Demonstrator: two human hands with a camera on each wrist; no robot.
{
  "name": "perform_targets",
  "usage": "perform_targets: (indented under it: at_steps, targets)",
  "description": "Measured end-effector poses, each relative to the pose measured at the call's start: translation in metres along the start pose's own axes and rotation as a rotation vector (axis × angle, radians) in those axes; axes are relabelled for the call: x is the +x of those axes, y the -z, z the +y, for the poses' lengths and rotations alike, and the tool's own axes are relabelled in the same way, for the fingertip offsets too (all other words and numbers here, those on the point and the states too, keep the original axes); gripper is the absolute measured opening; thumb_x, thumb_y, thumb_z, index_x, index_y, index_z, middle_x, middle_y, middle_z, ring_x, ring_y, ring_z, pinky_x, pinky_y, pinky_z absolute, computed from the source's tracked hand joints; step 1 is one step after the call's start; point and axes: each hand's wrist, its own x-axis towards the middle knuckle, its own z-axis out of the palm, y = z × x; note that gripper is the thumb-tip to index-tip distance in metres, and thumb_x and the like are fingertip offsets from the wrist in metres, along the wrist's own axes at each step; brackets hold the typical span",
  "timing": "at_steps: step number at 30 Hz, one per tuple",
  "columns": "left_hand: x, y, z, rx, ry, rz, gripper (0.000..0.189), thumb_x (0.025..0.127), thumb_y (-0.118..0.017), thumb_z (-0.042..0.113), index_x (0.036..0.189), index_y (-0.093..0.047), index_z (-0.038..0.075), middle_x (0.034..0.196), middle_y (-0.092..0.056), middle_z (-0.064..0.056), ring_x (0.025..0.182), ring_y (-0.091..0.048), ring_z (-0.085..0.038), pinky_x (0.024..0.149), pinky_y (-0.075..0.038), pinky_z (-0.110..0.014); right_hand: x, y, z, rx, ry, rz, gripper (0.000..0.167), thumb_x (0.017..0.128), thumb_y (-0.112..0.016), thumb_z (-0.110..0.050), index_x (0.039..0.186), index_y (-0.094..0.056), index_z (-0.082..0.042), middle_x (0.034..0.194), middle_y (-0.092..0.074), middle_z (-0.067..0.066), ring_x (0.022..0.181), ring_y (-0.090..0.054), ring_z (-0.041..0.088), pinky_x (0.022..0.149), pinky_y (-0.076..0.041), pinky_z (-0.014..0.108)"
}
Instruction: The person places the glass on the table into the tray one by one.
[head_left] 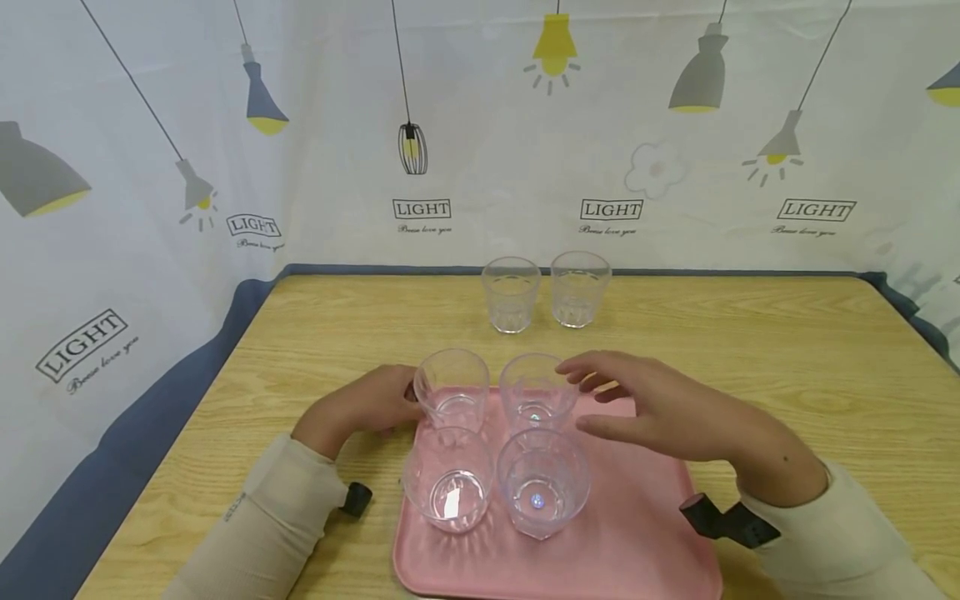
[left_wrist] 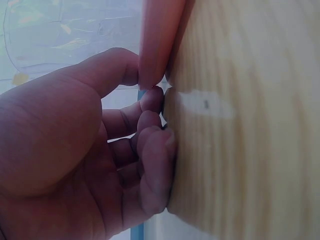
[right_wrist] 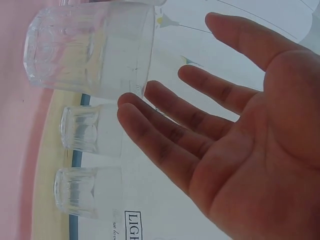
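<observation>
Several clear plastic tumblers stand upright on a pink tray point(head_left: 630, 533): back-left point(head_left: 452, 392), back-right point(head_left: 536, 392), front-left point(head_left: 450, 483) and front-right point(head_left: 542, 483). My left hand point(head_left: 375, 400) is at the tray's left edge. In the left wrist view, its thumb point(left_wrist: 117, 70) lies against the rim of the tray point(left_wrist: 159, 40), and the other fingers curl below, against the tabletop. Beside the back-right tumbler, my right hand point(head_left: 637, 400) hovers over the tray, holding nothing. The right wrist view shows its fingers point(right_wrist: 160, 140) spread near a tumbler point(right_wrist: 95, 50), thumb apart.
Two more clear tumblers, one left point(head_left: 511, 296) and one right point(head_left: 581, 289), stand on the wooden table point(head_left: 360, 325) behind the tray. A white curtain point(head_left: 495, 125) printed with lamps hangs along the table's far edge and left side.
</observation>
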Motion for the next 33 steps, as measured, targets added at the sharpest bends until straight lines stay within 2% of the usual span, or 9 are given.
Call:
perform_targets:
  at_steps: [8,18,23,33]
  targets:
    - [-0.0002,0.0004,0.0003,0.021,-0.015,-0.001,0.017,0.095,-0.067,0.026,0.088,-0.057,0.014,0.074,-0.056,-0.001,0.049,-0.052,-0.012,0.049,-0.049,-0.027,0.0021,-0.0022,0.0037,-0.007,0.056,0.082,0.05,0.096,-0.068,-0.024,0.14,-0.05,-0.009,0.137,-0.058,0.012,0.126,-0.059,0.03,0.102,-0.052,0.045]
    - [-0.0007,0.0005,0.0006,0.02,-0.028,0.004,0.016,0.094,-0.067,0.025,0.088,-0.057,0.013,0.072,-0.056,-0.001,0.048,-0.052,-0.012,0.048,-0.049,-0.027,0.0031,-0.004,0.0027,-0.003,0.06,0.094,0.053,0.096,-0.069,-0.022,0.143,-0.048,-0.009,0.142,-0.055,0.011,0.13,-0.055,0.03,0.103,-0.051,0.044]
    - [0.0004,0.0002,-0.0016,0.013,-0.028,0.004,0.016,0.095,-0.067,0.028,0.095,-0.061,0.013,0.073,-0.057,-0.001,0.049,-0.052,-0.013,0.05,-0.049,-0.028,0.005,-0.0049,0.0027,-0.009,0.059,0.097,0.058,0.096,-0.069,-0.022,0.146,-0.044,-0.01,0.145,-0.053,0.01,0.131,-0.055,0.031,0.103,-0.051,0.044]
    - [0.0023,-0.0003,-0.0038,0.013,-0.03,0.004,0.017,0.096,-0.066,0.03,0.095,-0.061,0.014,0.074,-0.057,-0.001,0.049,-0.052,-0.013,0.05,-0.049,-0.028,0.0086,-0.0072,0.0041,-0.03,0.036,0.123,0.06,0.095,-0.069,-0.023,0.147,-0.042,-0.012,0.139,-0.057,0.013,0.125,-0.059,0.03,0.101,-0.052,0.045]
